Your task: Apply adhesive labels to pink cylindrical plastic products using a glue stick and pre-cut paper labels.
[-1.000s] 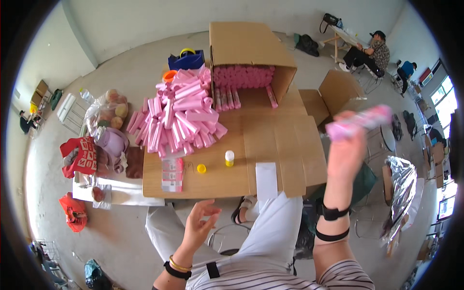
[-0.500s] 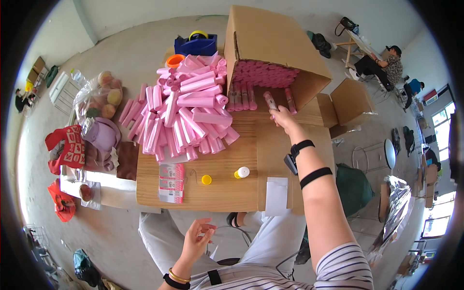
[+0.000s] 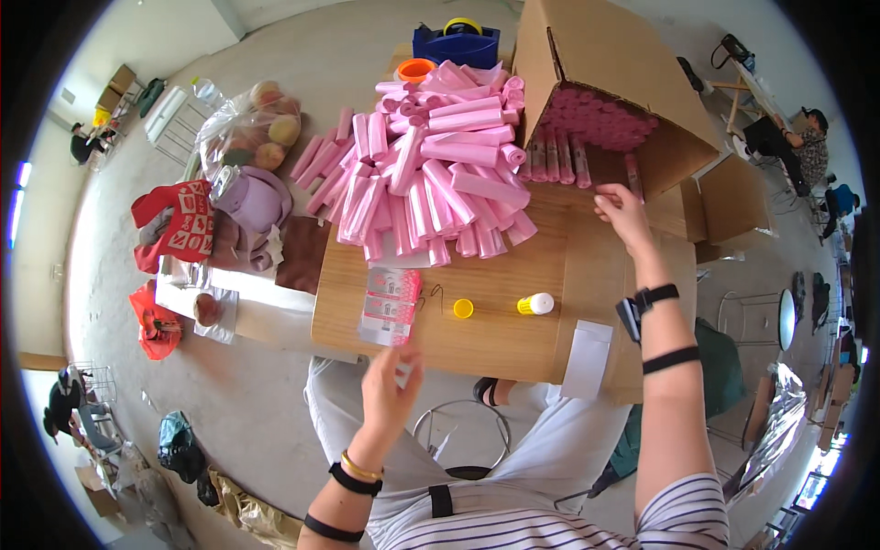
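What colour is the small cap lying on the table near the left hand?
Yellow. The cap lies on the wooden table, clearest in the head view.

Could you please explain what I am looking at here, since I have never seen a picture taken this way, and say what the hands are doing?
This is one view from a wide fisheye camera worn on a person's head, looking down, so straight edges bend near the rim. No machine is involved: the two bare hands are the wearer's own. The left hand is raised at the near edge of the wooden table, just below a stack of pink-printed labels; whether it touches them is unclear. The right hand is stretched out empty toward the open cardboard box lying on its side with pink rolls inside. A big pile of pink rolls covers the table, with a yellow cap and a small bottle nearby.
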`<control>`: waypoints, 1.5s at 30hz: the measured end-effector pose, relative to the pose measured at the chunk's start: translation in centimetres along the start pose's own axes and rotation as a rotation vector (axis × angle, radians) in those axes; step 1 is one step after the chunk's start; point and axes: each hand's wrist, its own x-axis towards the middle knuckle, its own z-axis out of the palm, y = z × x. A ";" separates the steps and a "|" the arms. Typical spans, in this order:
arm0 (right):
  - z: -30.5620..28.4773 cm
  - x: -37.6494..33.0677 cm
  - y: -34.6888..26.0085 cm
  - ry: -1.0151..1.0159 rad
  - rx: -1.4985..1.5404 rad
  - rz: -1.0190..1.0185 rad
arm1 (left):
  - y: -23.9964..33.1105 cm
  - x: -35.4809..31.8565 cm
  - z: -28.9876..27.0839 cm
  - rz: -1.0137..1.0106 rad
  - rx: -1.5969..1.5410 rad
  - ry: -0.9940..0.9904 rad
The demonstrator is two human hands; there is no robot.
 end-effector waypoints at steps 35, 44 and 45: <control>2.7 -34.4 -1.4 -0.197 0.219 0.193 | 7.0 20.8 2.2 0.580 0.362 0.172; 2.2 -34.9 -1.1 -0.193 0.191 0.189 | 9.6 24.7 6.1 0.874 0.800 -0.067; 2.0 -34.9 -1.1 -0.189 0.171 0.184 | 10.4 24.0 5.8 0.820 0.699 -0.059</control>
